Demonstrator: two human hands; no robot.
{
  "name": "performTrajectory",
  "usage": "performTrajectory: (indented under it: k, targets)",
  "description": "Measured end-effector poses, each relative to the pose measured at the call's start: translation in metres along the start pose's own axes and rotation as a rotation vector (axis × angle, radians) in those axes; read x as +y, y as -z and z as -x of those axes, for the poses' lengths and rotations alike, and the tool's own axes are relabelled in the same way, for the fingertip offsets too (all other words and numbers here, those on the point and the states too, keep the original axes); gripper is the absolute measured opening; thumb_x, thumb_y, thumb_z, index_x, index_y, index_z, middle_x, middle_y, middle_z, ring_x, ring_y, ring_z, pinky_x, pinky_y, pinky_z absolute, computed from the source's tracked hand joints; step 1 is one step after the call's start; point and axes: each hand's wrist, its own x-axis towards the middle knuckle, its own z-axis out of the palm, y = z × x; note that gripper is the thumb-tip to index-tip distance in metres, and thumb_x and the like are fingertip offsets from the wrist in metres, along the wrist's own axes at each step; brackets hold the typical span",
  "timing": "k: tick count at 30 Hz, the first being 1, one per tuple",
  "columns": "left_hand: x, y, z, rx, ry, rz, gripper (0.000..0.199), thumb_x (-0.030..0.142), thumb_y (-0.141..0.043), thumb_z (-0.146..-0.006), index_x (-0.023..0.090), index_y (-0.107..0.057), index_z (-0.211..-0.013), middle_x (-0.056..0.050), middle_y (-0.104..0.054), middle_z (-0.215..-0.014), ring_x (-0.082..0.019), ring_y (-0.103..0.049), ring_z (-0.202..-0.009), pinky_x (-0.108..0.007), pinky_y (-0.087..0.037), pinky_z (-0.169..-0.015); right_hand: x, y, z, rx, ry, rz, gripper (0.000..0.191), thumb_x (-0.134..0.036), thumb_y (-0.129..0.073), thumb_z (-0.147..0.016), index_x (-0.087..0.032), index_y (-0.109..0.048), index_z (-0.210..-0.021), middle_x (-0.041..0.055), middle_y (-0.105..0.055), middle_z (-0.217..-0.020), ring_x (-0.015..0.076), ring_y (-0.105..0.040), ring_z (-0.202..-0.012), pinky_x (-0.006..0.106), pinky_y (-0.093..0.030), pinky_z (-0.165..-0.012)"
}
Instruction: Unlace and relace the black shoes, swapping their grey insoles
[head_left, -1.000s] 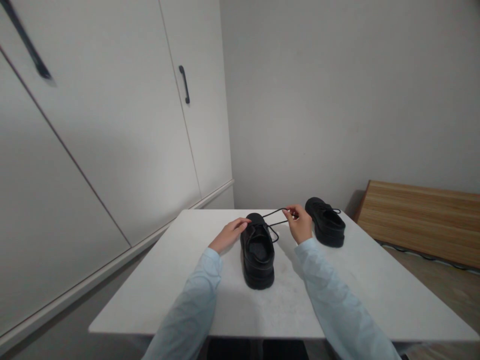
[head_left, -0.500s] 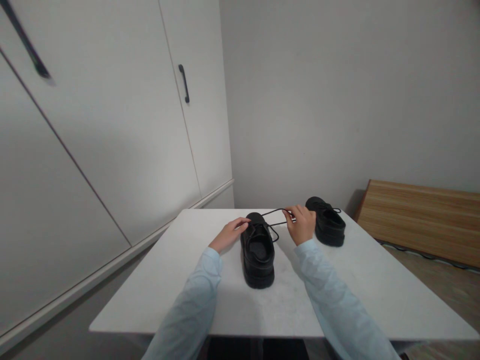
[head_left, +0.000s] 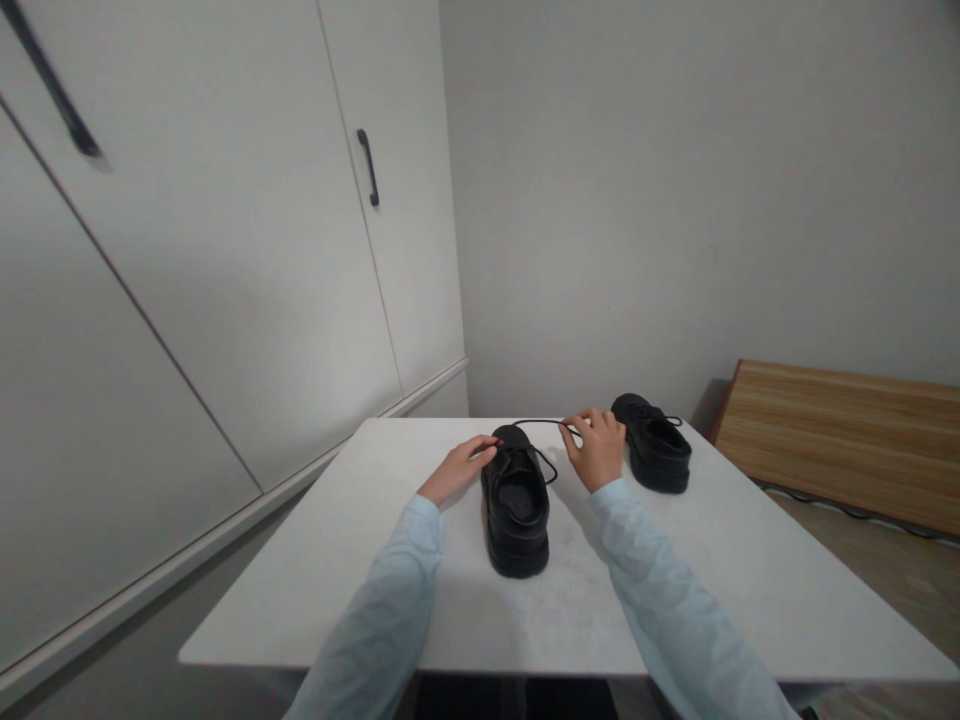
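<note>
A black lace-up shoe (head_left: pixel 517 540) sits on the white table (head_left: pixel 315 590), its toe pointing away from me. My left hand (head_left: pixel 461 467) is at the left of its toe end, fingertips and thumb gripping the front of the upper. To the right of that shoe, my right hand (head_left: pixel 596 447) pinches a black shoelace (head_left: pixel 541 421) between thumb and fingers, raised above the tabletop. The lace arcs from the shoe's front to my fingers. Another part of the lace hangs as a loop (head_left: pixel 553 466) at the shoe's right side.
A second black shoe (head_left: pixel 660 465) stands beyond my right hand, close to the table's right edge. White cabinets (head_left: pixel 225 250) line the left, and a grey wall (head_left: pixel 675 200) rises behind. A wood-grain panel (head_left: pixel 840 440) leans at the right.
My right hand has shifted slightly left, toward the shoe. The two taut strands between hand and shoe now show as one slacker arc. My left hand has stayed put.
</note>
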Motion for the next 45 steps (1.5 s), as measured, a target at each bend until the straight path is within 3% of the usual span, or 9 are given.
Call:
performTrajectory:
  k: [4, 7, 11, 16, 22, 37, 45]
  targets:
    - [-0.006, 0.000, -0.002, -0.011, -0.012, -0.002, 0.040, 0.047, -0.050, -0.084, 0.018, -0.061, -0.108, -0.010, -0.063, -0.114, -0.023, -0.056, -0.108, -0.036, -0.039, -0.098, -0.001, -0.013, 0.005, -0.187, 0.012, -0.076, 0.013, -0.025, -0.057, -0.083, -0.023, -0.070, -0.082, 0.0098, -0.061, -0.098, 0.0267, -0.046, -0.093, 0.038, -0.032, -0.075]
    - [-0.009, -0.001, -0.003, -0.003, 0.000, 0.007, 0.037, 0.043, -0.053, -0.082, 0.017, -0.060, -0.108, -0.010, -0.063, -0.114, -0.022, -0.056, -0.107, -0.036, -0.040, -0.097, -0.002, -0.017, 0.007, -0.250, 0.017, -0.151, 0.017, -0.028, -0.055, -0.085, -0.022, -0.069, -0.094, 0.0113, -0.061, -0.104, 0.0278, -0.048, -0.098, 0.040, -0.036, -0.078]
    - [-0.008, -0.002, -0.001, 0.037, 0.016, 0.049, 0.033, 0.037, -0.060, -0.078, 0.019, -0.057, -0.106, -0.009, -0.061, -0.115, -0.022, -0.055, -0.110, -0.036, -0.043, -0.093, -0.008, -0.015, 0.004, -0.344, 0.091, -0.424, 0.028, -0.037, -0.051, -0.087, -0.021, -0.063, -0.108, 0.0106, -0.061, -0.105, 0.0251, -0.052, -0.101, 0.040, -0.041, -0.087]
    - [-0.002, 0.000, 0.001, 0.163, 0.026, -0.035, 0.023, 0.037, -0.064, -0.073, 0.019, -0.059, -0.087, -0.006, -0.063, -0.101, -0.022, -0.056, -0.104, -0.035, -0.046, -0.085, -0.013, -0.015, 0.004, -0.484, 0.098, -0.742, 0.041, -0.045, -0.055, -0.083, -0.018, -0.057, -0.114, 0.0102, -0.060, -0.112, 0.0235, -0.054, -0.107, 0.040, -0.041, -0.095]
    - [-0.002, -0.001, 0.001, 0.184, -0.019, -0.147, 0.019, 0.037, -0.063, -0.074, 0.020, -0.065, -0.079, -0.006, -0.062, -0.095, -0.021, -0.057, -0.095, -0.034, -0.046, -0.081, -0.012, -0.022, 0.010, -0.595, 0.049, -0.787, 0.056, -0.047, -0.066, -0.073, -0.018, -0.053, -0.119, 0.0122, -0.057, -0.118, 0.0267, -0.053, -0.112, 0.045, -0.039, -0.098]
    - [-0.009, -0.007, -0.002, 0.215, -0.025, -0.189, 0.015, 0.033, -0.058, -0.078, 0.018, -0.062, -0.076, -0.004, -0.060, -0.084, -0.018, -0.057, -0.085, -0.030, -0.046, -0.075, -0.012, -0.026, 0.012, -0.589, 0.066, -0.799, 0.057, -0.046, -0.066, -0.074, -0.018, -0.051, -0.121, 0.0113, -0.057, -0.116, 0.0247, -0.054, -0.110, 0.043, -0.040, -0.097]
    - [-0.009, -0.008, -0.003, 0.271, -0.062, -0.222, 0.016, 0.033, -0.055, -0.080, 0.018, -0.059, -0.077, -0.003, -0.061, -0.084, -0.016, -0.058, -0.084, -0.030, -0.044, -0.081, -0.013, -0.026, 0.013, -0.590, 0.058, -0.811, 0.058, -0.046, -0.066, -0.074, -0.017, -0.051, -0.121, 0.0123, -0.058, -0.115, 0.0246, -0.055, -0.108, 0.044, -0.041, -0.097]
